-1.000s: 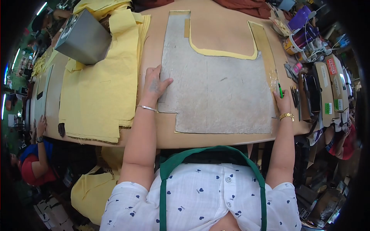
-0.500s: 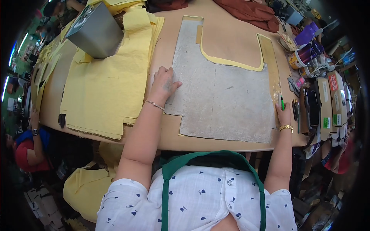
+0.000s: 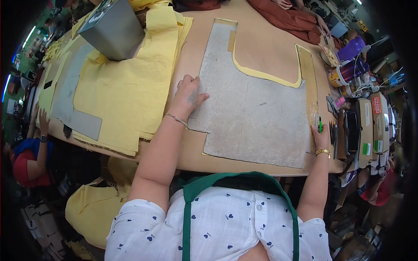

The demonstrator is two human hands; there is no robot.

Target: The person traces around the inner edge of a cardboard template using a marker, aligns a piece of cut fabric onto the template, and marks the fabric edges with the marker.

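Note:
A large grey pattern template point(image 3: 261, 117) with a deep cutout at its top lies flat on yellow fabric, whose edge point(image 3: 265, 77) shows along the cutout. My left hand point(image 3: 187, 96) rests on the template's left edge, thumb spread away from the fingers. Beside the lower right edge, my right hand point(image 3: 321, 137) is closed around a green pen point(image 3: 320, 125), held upright. A tan strip point(image 3: 310, 85) runs down the template's right side.
To the left lies a stack of yellow fabric point(image 3: 130, 95) under a metal block point(image 3: 114, 32). Another grey template point(image 3: 78, 117) overlaps it, near a co-worker's hand point(image 3: 44, 121). Boxes point(image 3: 366, 119), pencils point(image 3: 333, 132) and a purple cup point(image 3: 355, 67) stand right. Brown cloth point(image 3: 285, 19) lies at the back.
A second grey template now lies over the left side of the yellow stack. A person's hands have appeared by the brown cloth. The view has tilted slightly; my hands keep nearly the same places.

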